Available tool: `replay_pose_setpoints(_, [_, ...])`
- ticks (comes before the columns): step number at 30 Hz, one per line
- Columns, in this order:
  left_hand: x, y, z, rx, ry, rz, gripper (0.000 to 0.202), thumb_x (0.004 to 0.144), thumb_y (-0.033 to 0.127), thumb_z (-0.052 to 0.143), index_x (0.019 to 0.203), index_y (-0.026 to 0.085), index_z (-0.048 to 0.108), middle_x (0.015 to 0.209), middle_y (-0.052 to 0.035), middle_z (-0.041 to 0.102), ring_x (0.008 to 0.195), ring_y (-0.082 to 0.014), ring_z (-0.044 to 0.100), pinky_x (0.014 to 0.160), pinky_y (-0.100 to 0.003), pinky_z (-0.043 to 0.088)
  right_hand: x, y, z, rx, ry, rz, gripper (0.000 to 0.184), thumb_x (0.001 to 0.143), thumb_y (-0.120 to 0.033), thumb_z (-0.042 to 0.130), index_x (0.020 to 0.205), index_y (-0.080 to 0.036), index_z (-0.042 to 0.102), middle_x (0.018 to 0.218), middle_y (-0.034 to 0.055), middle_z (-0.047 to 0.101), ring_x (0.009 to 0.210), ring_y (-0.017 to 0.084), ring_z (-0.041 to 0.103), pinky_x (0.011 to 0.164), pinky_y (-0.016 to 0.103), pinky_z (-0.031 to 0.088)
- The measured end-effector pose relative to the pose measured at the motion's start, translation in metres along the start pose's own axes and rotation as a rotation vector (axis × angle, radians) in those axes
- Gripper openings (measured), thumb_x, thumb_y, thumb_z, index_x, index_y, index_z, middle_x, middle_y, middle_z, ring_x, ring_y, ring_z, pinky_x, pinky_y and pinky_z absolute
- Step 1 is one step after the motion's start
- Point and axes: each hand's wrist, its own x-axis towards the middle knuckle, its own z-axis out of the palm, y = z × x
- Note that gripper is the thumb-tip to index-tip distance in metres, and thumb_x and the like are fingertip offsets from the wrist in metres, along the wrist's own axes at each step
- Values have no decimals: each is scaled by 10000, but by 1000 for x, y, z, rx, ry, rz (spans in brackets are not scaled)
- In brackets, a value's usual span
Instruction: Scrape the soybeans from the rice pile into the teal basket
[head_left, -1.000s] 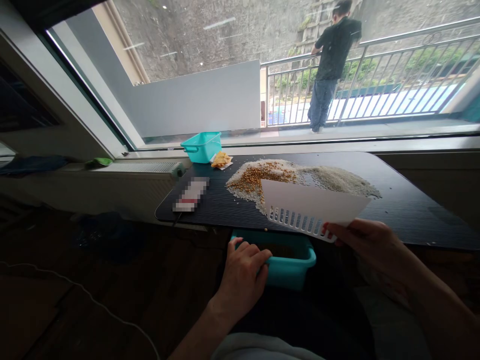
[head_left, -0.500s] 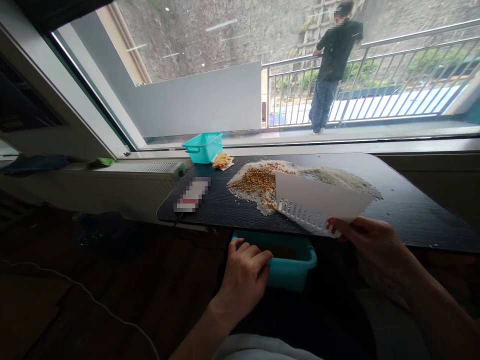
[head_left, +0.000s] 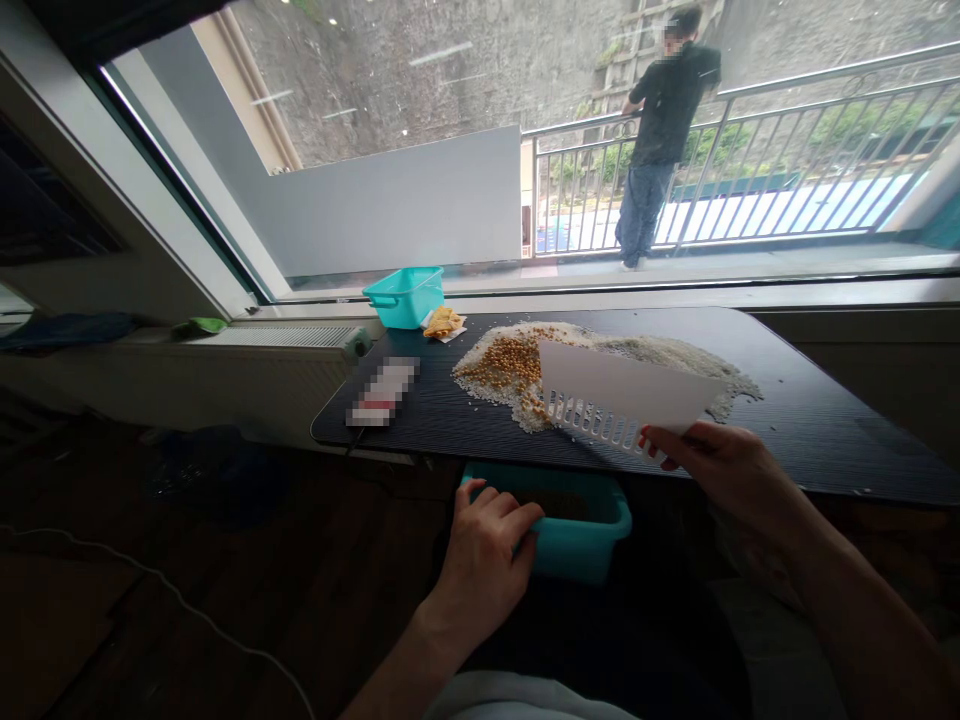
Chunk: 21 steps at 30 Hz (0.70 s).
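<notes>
My right hand [head_left: 694, 450] grips the near right corner of a thin white sheet [head_left: 630, 385] with a row of slots along its near edge. The sheet is tilted above the front of the dark tabletop [head_left: 427, 400], its far left end over a pile of white rice-like grains [head_left: 675, 355] mixed with yellow soybean-like beans [head_left: 510, 358]. My left hand [head_left: 487, 530] is closed over the rim of a teal plastic tub [head_left: 577, 550] below the table's front edge. Something dark and grainy lies in this tub; shadow hides its detail.
A second teal basket [head_left: 405, 298] stands at the table's back left, beside a yellow item on white paper [head_left: 444, 324]. A blurred-out flat object [head_left: 382, 390] lies at the left with a cable. Behind the window, a person [head_left: 660, 130] leans on a railing.
My right hand and the white sheet have shifted slightly left over the pile. My left hand stays on the tub's rim.
</notes>
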Motion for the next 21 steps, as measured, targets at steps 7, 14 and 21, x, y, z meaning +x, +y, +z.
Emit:
replay_pose_setpoints(7, [0, 0, -1, 4, 5, 20, 264, 941, 81, 594, 994, 236, 801, 851, -34, 789, 832, -245, 722, 1064, -550, 451, -5, 2, -5, -15, 8, -3, 610, 653, -880, 769, 614, -272, 784, 648, 56, 766, 592, 222, 685, 603, 364, 584])
replay_pose_setpoints(14, [0, 0, 0, -1, 12, 22, 264, 946, 78, 590, 993, 233, 799, 834, -30, 782, 820, -245, 727, 1050, -546, 453, -5, 1, 0, -8, -22, 10, 594, 648, -861, 779, 615, -268, 783, 643, 55, 771, 611, 236, 698, 605, 363, 580])
replay_pose_setpoints(21, [0, 1, -2, 13, -7, 18, 285, 933, 73, 564, 994, 238, 788, 851, -30, 778, 840, -242, 720, 1074, -550, 454, -11, 9, -10, -64, 13, 25, 639, 652, -893, 759, 652, -256, 810, 642, 59, 771, 606, 238, 701, 577, 343, 567])
